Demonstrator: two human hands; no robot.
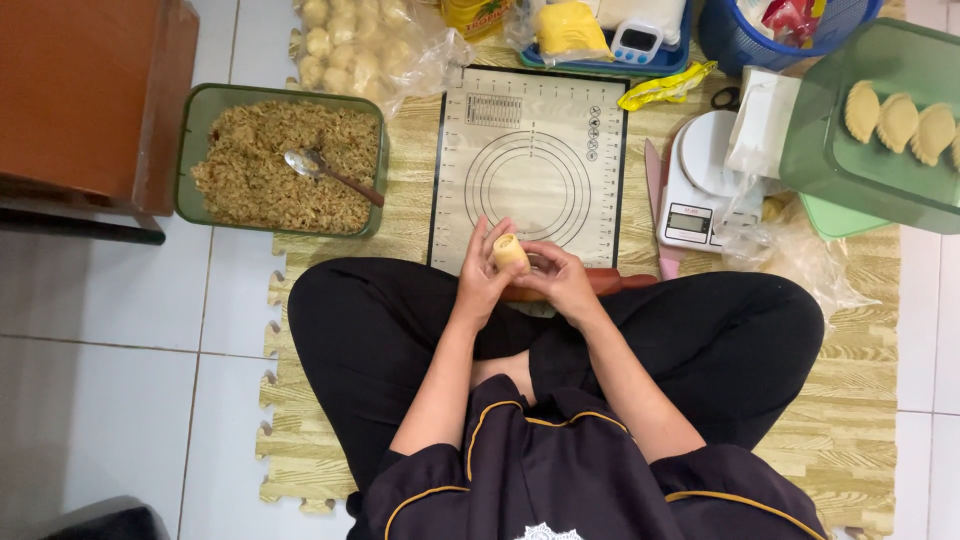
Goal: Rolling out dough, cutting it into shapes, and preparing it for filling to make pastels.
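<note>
Dough [510, 252], a small pale yellow roll, is sitting between both hands above the person's crossed legs, just in front of the near edge of the pastry mat [528, 165].

Starting at the far left, a brown wooden piece of furniture [90, 100] is standing on the white tiles. Beside it, a green rectangular container [197, 120] is holding a crumbly brown filling [260, 170], with a metal spoon [325, 172] lying in it, bowl to the left. Behind it, a clear bag of pale dough balls [350, 40] is resting.

Moving to the middle, the left hand [482, 275] is cupping the dough from the left with its fingers curled up around it, and the right hand [560, 280] is closing on it from the right, thumb and fingertips pinching its side. A reddish wooden rolling pin [620, 281] is lying across the lap just under the hands.

Farther right, a white kitchen scale [700, 190] is sitting next to the mat, with crumpled clear plastic [780, 250] near it. At the far right, a green lid [850, 150] is carrying folded crescent pastries [897, 120].
</note>
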